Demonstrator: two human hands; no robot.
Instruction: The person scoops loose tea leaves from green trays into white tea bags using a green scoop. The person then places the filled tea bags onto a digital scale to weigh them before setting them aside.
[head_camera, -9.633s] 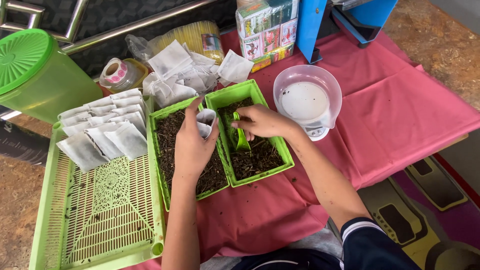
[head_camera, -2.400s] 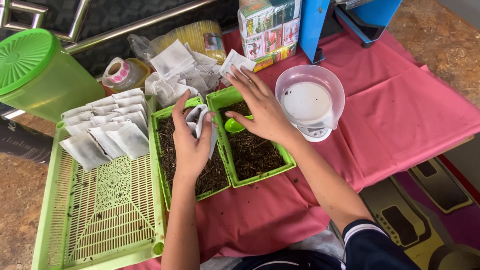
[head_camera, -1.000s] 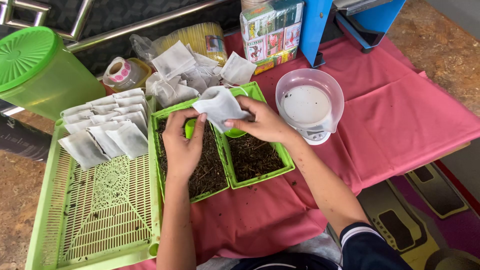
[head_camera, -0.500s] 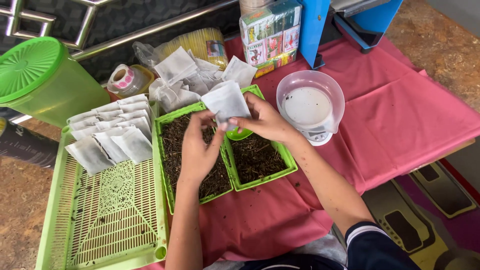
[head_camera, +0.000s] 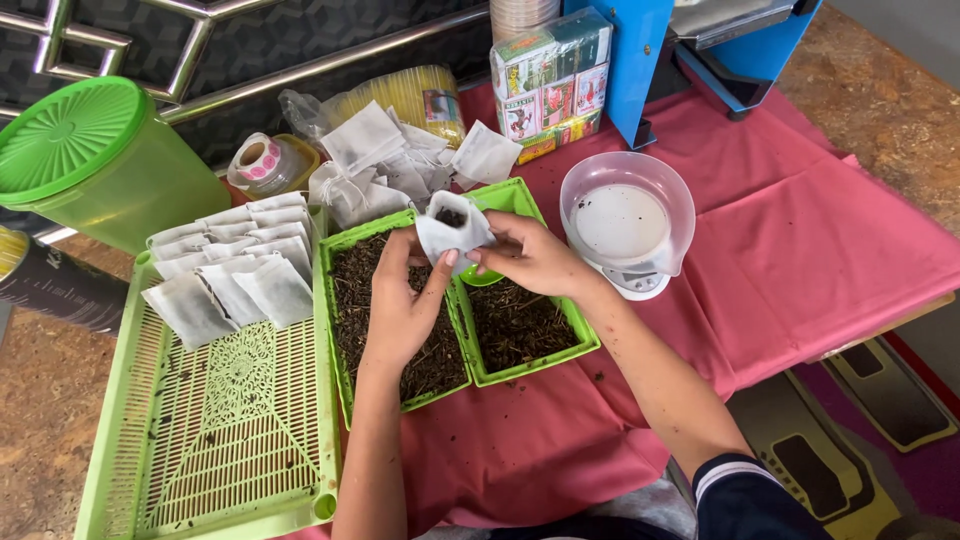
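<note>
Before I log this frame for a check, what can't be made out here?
All in the head view:
- White pouch: held by the left hand and right hand; only some dark material shows at its mouth, how full is hidden.
- Green scoop: mostly hidden under the right hand.
- Blue machine: cut off by the top edge.
- Clear bowl on the scale: specks too small to identify.

arms: bare | right sleeve (head_camera: 742, 492): dark navy, white-striped cuff

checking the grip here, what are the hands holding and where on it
Both the left hand and right hand hold one small white paper bag by its sides, mouth open.
</note>
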